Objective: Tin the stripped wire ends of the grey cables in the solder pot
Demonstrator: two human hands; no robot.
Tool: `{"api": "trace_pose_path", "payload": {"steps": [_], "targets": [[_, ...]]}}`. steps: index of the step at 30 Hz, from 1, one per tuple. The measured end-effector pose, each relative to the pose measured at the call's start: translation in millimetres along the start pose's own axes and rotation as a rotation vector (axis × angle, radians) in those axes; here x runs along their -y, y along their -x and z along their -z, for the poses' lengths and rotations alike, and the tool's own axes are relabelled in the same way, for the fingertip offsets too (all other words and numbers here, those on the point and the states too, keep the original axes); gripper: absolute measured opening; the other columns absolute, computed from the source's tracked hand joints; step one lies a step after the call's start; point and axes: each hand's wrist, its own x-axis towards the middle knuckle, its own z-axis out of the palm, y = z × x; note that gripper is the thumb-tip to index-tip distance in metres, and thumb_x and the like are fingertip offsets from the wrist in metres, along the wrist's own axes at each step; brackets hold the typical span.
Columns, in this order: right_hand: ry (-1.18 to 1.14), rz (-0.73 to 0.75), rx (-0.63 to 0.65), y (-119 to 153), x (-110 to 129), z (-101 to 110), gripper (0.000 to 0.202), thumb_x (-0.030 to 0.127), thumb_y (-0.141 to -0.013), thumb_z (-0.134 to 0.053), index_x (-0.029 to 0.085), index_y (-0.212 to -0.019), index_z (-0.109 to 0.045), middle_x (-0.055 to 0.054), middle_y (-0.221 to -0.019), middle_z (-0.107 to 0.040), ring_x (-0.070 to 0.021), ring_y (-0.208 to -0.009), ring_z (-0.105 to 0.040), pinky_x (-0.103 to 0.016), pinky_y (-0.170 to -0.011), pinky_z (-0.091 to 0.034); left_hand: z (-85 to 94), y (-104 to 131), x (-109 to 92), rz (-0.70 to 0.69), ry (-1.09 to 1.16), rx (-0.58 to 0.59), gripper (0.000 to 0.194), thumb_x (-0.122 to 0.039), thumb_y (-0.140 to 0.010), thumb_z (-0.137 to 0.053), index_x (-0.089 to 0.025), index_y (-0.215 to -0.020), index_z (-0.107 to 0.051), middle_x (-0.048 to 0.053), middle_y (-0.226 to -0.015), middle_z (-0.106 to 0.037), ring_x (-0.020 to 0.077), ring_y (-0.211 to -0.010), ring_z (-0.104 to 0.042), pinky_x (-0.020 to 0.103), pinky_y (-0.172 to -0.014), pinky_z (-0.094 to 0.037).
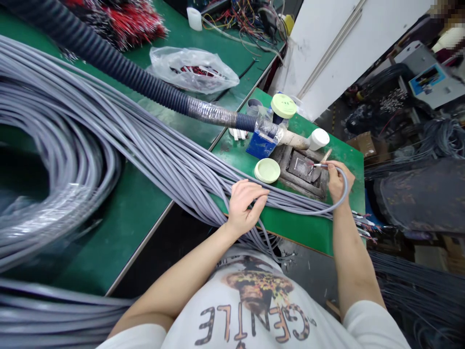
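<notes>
My right hand (339, 180) is closed around the end part of a grey cable (344, 191), which loops back to the bundle. The stripped end of this cable, with thin wires showing, points left over a square metal pot (301, 167) that looks like a solder pot. On top of the long bundle of grey cables (189, 167) lies my left hand (245, 203), fingers stretched out and thumb apart. Just beyond it sits a shallow pale-green lid or dish (268, 170). The cables' stripped ends (365, 225) stick out past the right forearm.
A ribbed hose (145, 82) crosses overhead, its pale nozzle (296, 139) beside the pot. Around it stand a blue box (260, 144), a green-lidded container (284, 106) and a white cup (319, 139). A coiled cable bundle (83, 145) lies left, a plastic bag (194, 70) behind.
</notes>
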Motion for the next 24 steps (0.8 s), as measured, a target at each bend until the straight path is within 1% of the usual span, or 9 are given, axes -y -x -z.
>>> {"api": "trace_pose_path", "payload": {"steps": [6,10,13,15,17,19,20,22,24], "targets": [[0.01,-0.002,0.018,4,-5,-4,0.024,0.032,-0.092,-0.05,0.018,-0.092,-0.069,-0.008,-0.095,-0.073,-0.0198,-0.09,-0.069,-0.035,-0.086,-0.052,0.3,-1,-1,-0.016,0.005,0.004,0.012,-0.018,-0.084,-0.059,-0.021,-0.091,-0.068,0.003,-0.085,-0.072,0.0179,-0.088,-0.065,0.042,-0.098,-0.04],[0.019,0.002,0.038,4,-8,-6,0.025,0.032,-0.092,-0.05,0.017,-0.092,-0.07,-0.008,-0.094,-0.073,-0.0199,-0.091,-0.069,-0.035,-0.086,-0.053,-0.3,-1,-1,-0.011,0.0,0.006,0.012,-0.02,-0.085,-0.058,-0.021,-0.09,-0.068,0.003,-0.084,-0.072,0.0179,-0.088,-0.065,0.042,-0.097,-0.041],[0.02,0.005,0.036,2,-3,-4,0.025,0.031,-0.092,-0.05,0.017,-0.091,-0.07,-0.008,-0.093,-0.074,-0.0205,-0.09,-0.069,-0.036,-0.085,-0.053,-0.8,-1,1,-0.013,0.007,0.001,0.011,-0.02,-0.085,-0.058,-0.021,-0.09,-0.069,0.003,-0.083,-0.072,0.018,-0.087,-0.065,0.042,-0.097,-0.041],[0.027,0.012,0.018,3,11,2,0.024,0.03,-0.092,-0.051,0.018,-0.091,-0.071,-0.008,-0.093,-0.074,-0.0209,-0.09,-0.069,-0.036,-0.085,-0.054,-0.3,-1,2,-0.017,0.025,-0.005,0.012,-0.019,-0.084,-0.059,-0.021,-0.09,-0.069,0.003,-0.083,-0.072,0.0184,-0.087,-0.065,0.042,-0.096,-0.041],[0.015,0.047,-0.013,8,34,12,0.021,0.027,-0.091,-0.052,0.02,-0.094,-0.072,-0.007,-0.095,-0.074,-0.0216,-0.091,-0.069,-0.038,-0.085,-0.054,0.6,0,0,-0.01,0.058,-0.013,0.012,-0.018,-0.083,-0.06,-0.021,-0.091,-0.069,0.004,-0.083,-0.072,0.0189,-0.087,-0.064,0.04,-0.091,-0.043],[-0.041,0.13,-0.043,19,63,24,0.02,0.021,-0.09,-0.054,0.023,-0.1,-0.072,-0.006,-0.099,-0.073,-0.0225,-0.095,-0.069,-0.04,-0.088,-0.053,1.0,-1,-8,0.024,0.137,0.006,0.013,-0.019,-0.083,-0.06,-0.02,-0.092,-0.07,0.005,-0.083,-0.072,0.0187,-0.083,-0.064,0.037,-0.084,-0.045],[-0.106,0.198,-0.047,26,78,30,0.022,0.018,-0.089,-0.055,0.025,-0.102,-0.071,-0.005,-0.101,-0.073,-0.023,-0.096,-0.069,-0.041,-0.088,-0.054,0.7,-1,-13,0.059,0.199,0.04,0.014,-0.02,-0.084,-0.06,-0.02,-0.093,-0.071,0.005,-0.082,-0.072,0.0183,-0.081,-0.063,0.035,-0.08,-0.045],[-0.197,0.363,0.05,42,105,41,0.028,0.014,-0.087,-0.057,0.028,-0.108,-0.069,-0.004,-0.111,-0.071,-0.0238,-0.099,-0.068,-0.042,-0.085,-0.056,-1.8,-2,-27,0.2,0.363,0.189,0.018,-0.027,-0.086,-0.059,-0.018,-0.094,-0.072,0.007,-0.08,-0.072,0.0175,-0.076,-0.061,0.033,-0.075,-0.046],[-0.174,0.542,0.276,58,125,49,0.036,0.011,-0.086,-0.059,0.024,-0.118,-0.064,-0.008,-0.121,-0.067,-0.0262,-0.109,-0.064,-0.045,-0.091,-0.054,-6.3,-3,-39,0.449,0.559,0.378,0.029,-0.038,-0.089,-0.055,-0.016,-0.092,-0.073,0.008,-0.077,-0.072,0.0168,-0.073,-0.06,0.029,-0.07,-0.045]]}}
